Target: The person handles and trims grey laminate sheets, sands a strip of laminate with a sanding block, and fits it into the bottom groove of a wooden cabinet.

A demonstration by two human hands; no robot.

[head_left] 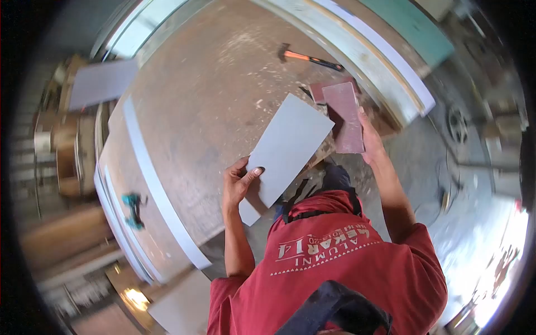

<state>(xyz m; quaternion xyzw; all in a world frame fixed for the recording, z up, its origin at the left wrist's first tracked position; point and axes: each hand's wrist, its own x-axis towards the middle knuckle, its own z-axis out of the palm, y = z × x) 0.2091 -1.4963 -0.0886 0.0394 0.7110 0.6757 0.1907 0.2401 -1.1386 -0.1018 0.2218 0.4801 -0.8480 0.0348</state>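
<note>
My left hand (239, 181) grips the near-left edge of a light grey rectangular board (293, 145), thumb on top. The board is tilted over the near edge of the worktable (190, 106). In my right hand (371, 137) is a dusty reddish-brown rectangle that looks like sandpaper (345, 114), held by its right edge beside the board's right corner. Whether it is wrapped round a block cannot be made out. Another dark red piece (319, 91) lies partly behind it. A small white strip (249, 213) shows below my left hand.
A hammer (310, 57) with an orange and black handle lies on the table's far right. Long pale strips (162, 190) stretch along the left, with a teal power tool (133, 211) beyond. White-edged long panels (374, 42) border the far right. Cables (446, 167) lie on the floor.
</note>
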